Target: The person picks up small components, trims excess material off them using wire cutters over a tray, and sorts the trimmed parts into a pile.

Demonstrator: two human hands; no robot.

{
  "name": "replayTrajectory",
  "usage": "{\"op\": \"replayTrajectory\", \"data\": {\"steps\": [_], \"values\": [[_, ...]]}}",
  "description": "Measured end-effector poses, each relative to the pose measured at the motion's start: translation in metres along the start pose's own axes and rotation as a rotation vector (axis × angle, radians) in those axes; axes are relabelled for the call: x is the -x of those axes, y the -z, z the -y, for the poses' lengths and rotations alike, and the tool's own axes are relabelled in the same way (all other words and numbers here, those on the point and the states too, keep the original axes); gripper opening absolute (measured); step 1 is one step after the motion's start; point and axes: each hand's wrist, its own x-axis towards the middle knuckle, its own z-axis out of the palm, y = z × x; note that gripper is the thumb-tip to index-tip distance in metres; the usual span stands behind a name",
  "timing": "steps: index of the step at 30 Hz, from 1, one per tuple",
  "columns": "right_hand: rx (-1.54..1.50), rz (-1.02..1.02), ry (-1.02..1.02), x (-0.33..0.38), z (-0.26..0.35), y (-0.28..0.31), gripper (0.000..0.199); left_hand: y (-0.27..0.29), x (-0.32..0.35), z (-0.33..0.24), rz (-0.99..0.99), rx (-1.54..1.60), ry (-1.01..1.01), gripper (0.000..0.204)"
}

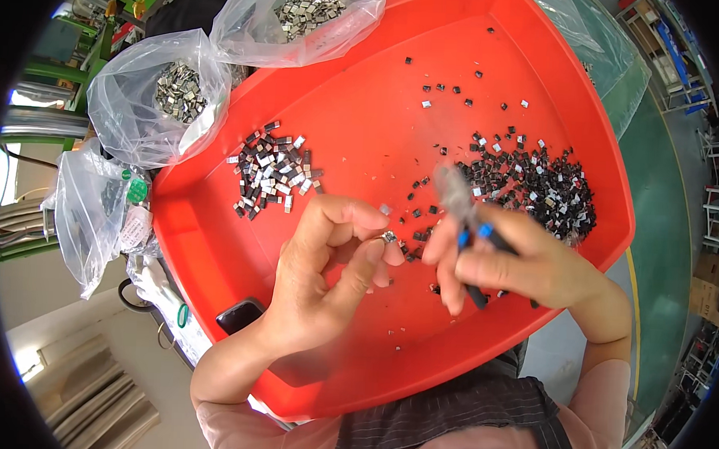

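Note:
Between the thumb and fingertips of my left hand (318,263) is a small metal connector piece (389,237), silver and partly covered by the fingers. My right hand (526,260) is wrapped round a pair of pliers (456,195) with black and blue handles. The pliers' jaws are blurred, point away from me and stand apart from the piece. Both hands hover over a large red tray (363,136). Left of centre lies a small heap of black and silver rectangular connectors (272,172). A bigger pile of small black pieces (538,184) spreads beyond my right hand.
Two open clear plastic bags of silver metal pieces, a nearer one (181,92) and a farther one (308,14), stand against the tray's far left edge. A dark phone (240,316) rests near its left rim. Stray black bits (457,90) dot the tray's far part.

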Motion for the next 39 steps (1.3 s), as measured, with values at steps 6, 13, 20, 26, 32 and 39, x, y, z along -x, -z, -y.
{"op": "replayTrajectory", "data": {"steps": [6,13,20,26,32,39], "values": [[-0.038,-0.221,0.200,0.001,-0.008,-0.006,0.023,0.003,-0.005,0.003,-0.095,-0.212,0.020,0.013],[0.041,-0.163,0.252,0.004,-0.009,-0.008,0.025,0.036,-0.082,-0.030,-0.448,-0.329,-0.094,0.022],[0.018,-0.134,0.326,0.008,-0.013,-0.008,0.021,0.036,-0.076,-0.018,-0.495,-0.644,-0.204,0.022],[0.124,-0.096,0.387,0.010,-0.012,-0.011,0.023,0.059,-0.032,0.041,-0.309,-1.118,-0.134,0.014],[0.079,-0.108,0.398,0.006,-0.016,-0.011,0.020,0.054,-0.041,0.057,-0.212,-1.278,0.000,0.012],[0.345,-0.190,0.431,-0.001,-0.025,-0.013,0.022,0.037,-0.026,0.028,-0.352,-0.708,-0.053,0.012]]}}
